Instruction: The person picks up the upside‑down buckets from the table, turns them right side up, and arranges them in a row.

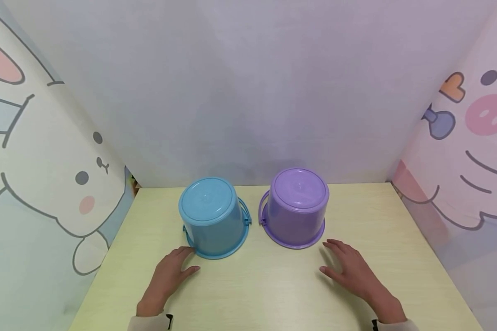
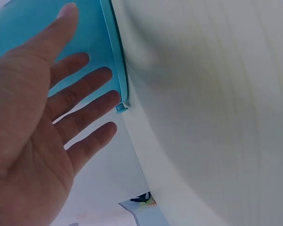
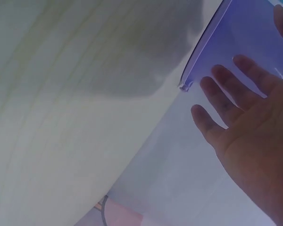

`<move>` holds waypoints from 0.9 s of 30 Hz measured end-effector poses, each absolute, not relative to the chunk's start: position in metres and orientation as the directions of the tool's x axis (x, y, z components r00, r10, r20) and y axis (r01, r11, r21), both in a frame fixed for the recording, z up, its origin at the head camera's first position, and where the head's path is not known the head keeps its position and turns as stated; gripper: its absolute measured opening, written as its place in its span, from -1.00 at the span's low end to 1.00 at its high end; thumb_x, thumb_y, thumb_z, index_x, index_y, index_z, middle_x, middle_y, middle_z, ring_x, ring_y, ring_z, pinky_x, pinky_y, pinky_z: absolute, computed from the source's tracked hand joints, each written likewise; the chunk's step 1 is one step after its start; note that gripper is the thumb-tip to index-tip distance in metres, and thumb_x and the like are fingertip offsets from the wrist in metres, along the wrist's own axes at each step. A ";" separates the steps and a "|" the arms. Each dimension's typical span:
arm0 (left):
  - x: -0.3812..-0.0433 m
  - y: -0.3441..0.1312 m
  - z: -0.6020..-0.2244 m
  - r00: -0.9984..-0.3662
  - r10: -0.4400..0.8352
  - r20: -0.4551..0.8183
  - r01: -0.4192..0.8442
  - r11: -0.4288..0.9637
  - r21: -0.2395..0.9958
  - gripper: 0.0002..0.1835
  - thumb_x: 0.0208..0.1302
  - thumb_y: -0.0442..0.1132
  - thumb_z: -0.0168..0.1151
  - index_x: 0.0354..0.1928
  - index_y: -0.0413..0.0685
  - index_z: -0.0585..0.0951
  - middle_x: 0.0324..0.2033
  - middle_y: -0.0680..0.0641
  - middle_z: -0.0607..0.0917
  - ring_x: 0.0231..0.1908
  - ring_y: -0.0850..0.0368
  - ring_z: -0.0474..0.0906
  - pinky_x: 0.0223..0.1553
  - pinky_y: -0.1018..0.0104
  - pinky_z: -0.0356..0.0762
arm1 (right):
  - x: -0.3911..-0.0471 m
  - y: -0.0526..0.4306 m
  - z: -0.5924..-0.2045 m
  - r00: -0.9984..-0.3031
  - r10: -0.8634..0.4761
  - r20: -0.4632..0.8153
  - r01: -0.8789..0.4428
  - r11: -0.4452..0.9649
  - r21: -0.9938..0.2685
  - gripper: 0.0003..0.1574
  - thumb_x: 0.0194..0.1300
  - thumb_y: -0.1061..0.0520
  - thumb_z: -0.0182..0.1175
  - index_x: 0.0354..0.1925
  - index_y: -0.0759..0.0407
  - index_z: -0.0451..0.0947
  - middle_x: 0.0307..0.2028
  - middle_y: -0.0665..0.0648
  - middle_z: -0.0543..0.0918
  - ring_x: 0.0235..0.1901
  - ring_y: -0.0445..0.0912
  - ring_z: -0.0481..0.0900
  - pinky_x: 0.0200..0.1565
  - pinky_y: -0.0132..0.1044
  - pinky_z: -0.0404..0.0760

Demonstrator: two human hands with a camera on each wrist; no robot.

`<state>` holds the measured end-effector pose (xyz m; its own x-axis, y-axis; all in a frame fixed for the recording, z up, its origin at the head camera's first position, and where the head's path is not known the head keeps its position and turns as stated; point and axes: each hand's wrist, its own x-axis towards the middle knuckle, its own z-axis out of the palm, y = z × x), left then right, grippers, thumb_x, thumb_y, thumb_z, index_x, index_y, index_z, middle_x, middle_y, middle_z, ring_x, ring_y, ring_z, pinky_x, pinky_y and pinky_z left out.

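Two plastic buckets stand upside down side by side on the table. The blue bucket (image 1: 215, 230) is on the left, its handle hanging down by the rim at the right. To its right is the purple bucket (image 1: 297, 220), with its handle at the left side. My left hand (image 1: 170, 273) is at the near left of the blue bucket, fingertips right at its rim, fingers spread and holding nothing. Near the purple bucket's front right edge, my right hand (image 1: 349, 271) hovers with fingers extended and thumb apart. Both wrist views show the palms bare.
The pale wooden table (image 1: 257, 294) carries both buckets. Behind it rises a plain light wall panel (image 1: 248, 92). Side panels with a cartoon rabbit (image 1: 58, 170) and a cartoon pig (image 1: 472, 161) flank the table at left and right.
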<state>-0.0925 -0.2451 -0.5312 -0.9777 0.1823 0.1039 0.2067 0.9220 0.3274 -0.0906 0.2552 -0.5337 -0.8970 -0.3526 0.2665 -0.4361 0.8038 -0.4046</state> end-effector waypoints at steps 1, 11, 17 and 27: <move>-0.093 -0.245 -0.531 -0.977 0.186 0.105 0.210 0.922 0.326 -0.39 -0.05 0.00 0.43 0.08 -0.04 0.54 -0.01 -0.04 0.59 0.01 -0.02 0.50 -0.04 0.04 0.47 | -0.090 0.253 -0.533 -0.895 -0.360 0.265 -0.442 0.800 -0.406 -0.15 0.06 -0.23 0.32 0.18 0.20 0.38 0.14 0.18 0.43 0.11 0.13 0.37 0.08 0.11 0.30; -0.095 -0.240 -0.529 -0.960 0.237 0.147 0.272 0.915 0.300 -0.51 -0.09 -0.06 0.47 -0.05 0.04 0.61 -0.08 0.04 0.61 -0.05 0.06 0.53 -0.10 0.11 0.51 | -0.090 0.226 -0.529 -0.818 -0.460 0.345 -0.571 0.724 -0.387 -0.26 0.05 -0.12 0.36 0.13 0.17 0.45 0.10 0.14 0.50 0.09 0.00 0.42 0.04 0.00 0.39; -0.095 -0.236 -0.530 -0.950 0.272 0.156 0.308 0.903 0.299 -0.57 -0.10 -0.10 0.47 -0.10 0.07 0.64 -0.11 0.07 0.63 -0.11 0.10 0.56 -0.15 0.15 0.53 | -0.092 0.203 -0.526 -0.750 -0.527 0.398 -0.656 0.670 -0.348 -0.33 0.06 -0.11 0.36 0.10 0.12 0.47 0.07 0.05 0.51 0.06 -0.07 0.44 0.00 -0.06 0.46; -0.097 -0.228 -0.528 -0.944 0.295 0.145 0.325 0.901 0.287 -0.61 -0.10 -0.12 0.47 -0.14 0.06 0.66 -0.18 0.09 0.65 -0.16 0.14 0.57 -0.19 0.19 0.54 | -0.098 0.164 -0.522 -0.709 -0.592 0.384 -0.705 0.612 -0.358 -0.38 0.09 -0.07 0.34 0.08 0.12 0.48 0.05 0.02 0.51 0.08 -0.10 0.42 0.06 -0.12 0.42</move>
